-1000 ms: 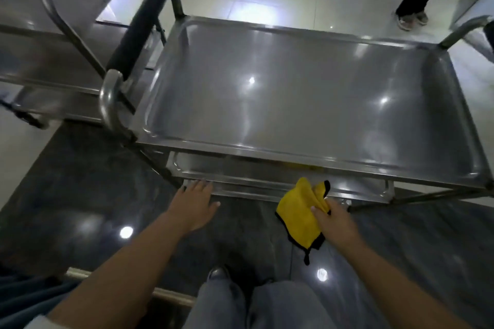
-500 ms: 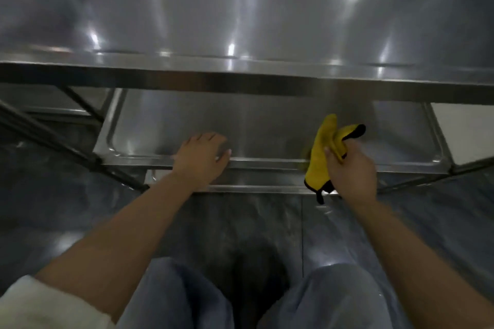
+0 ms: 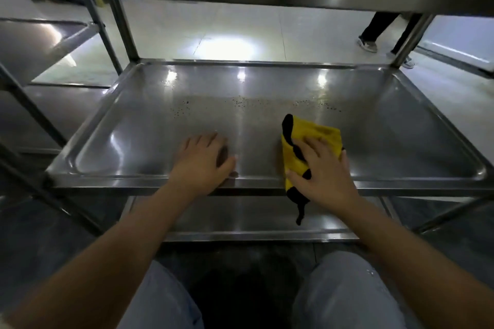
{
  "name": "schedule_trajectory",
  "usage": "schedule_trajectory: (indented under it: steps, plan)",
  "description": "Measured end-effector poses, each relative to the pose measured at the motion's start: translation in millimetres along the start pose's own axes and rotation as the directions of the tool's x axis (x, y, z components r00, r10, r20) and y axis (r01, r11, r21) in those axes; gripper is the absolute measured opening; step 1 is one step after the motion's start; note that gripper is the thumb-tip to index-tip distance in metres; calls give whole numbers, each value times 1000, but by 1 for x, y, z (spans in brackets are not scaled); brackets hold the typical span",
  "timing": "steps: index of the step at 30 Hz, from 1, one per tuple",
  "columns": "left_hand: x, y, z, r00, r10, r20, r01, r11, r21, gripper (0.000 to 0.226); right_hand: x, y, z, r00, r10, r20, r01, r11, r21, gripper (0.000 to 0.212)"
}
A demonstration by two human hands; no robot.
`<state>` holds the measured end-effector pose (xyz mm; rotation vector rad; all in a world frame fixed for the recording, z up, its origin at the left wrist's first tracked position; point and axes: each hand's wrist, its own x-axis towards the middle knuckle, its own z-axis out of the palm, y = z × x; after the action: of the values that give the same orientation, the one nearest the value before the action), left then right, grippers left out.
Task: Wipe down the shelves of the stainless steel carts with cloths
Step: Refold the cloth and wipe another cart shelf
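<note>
Head view puts you low in front of the stainless steel cart [image 3: 401, 2], looking in under its top shelf at the middle shelf [image 3: 240, 125], which fills most of the frame; take that shelf as your landmark. A lower shelf [image 3: 240, 216] shows beneath its near rim, and a second cart [image 3: 40, 43] stands off its left end. Beyond its far rim, across the pale floor, another person's legs [image 3: 379, 32] pass by.

Your left hand [image 3: 203, 163] rests flat on the shelf just inside the near rim, fingers released and holding nothing; it looks like a brace. Your right hand [image 3: 323, 168] presses the yellow cloth [image 3: 310, 141] against the shelf right of centre, fingers spread over it, not clenched, with the cloth's black-edged tail hanging over the near rim.

A band of dark specks [image 3: 240, 103] lies across the shelf toward its far rim, untouched by the cloth. To wipe well, I'd judge you should gather the hanging tail under your palm, reach to the far rim and draw the specks toward you in overlapping strokes, then lift your left hand and cover that patch too.
</note>
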<state>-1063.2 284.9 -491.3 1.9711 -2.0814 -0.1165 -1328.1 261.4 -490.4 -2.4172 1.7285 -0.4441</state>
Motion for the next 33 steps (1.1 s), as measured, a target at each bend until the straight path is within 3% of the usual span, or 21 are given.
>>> schedule_trajectory:
  steps: [3,8,13,18,25,30,33]
  plan:
    - [2,-2,3,1000,-24,16,24,1000,-12,64,8,31,-9,996,68,55,-63,994,-86,64]
    - [5,-4,8,1000,-15,12,15,999,28,77,39,43,-12,973,229,-37,-232,960,-157,62]
    - [9,-9,9,1000,-16,27,15,999,38,75,64,0,16,982,169,84,-155,976,-153,50]
    - [13,-11,7,997,-27,69,23,998,59,62,54,23,9,996,57,62,-50,992,-116,43]
    - [15,2,0,995,-61,83,48,986,157,61,20,128,-30,965,252,-78,-255,966,-32,42]
    - [31,58,0,986,-134,98,117,979,166,60,21,113,-22,957,279,-78,-285,955,-84,45]
    - [49,109,14,985,-117,130,96,983,158,59,19,101,-17,979,199,-44,-202,975,-95,46]
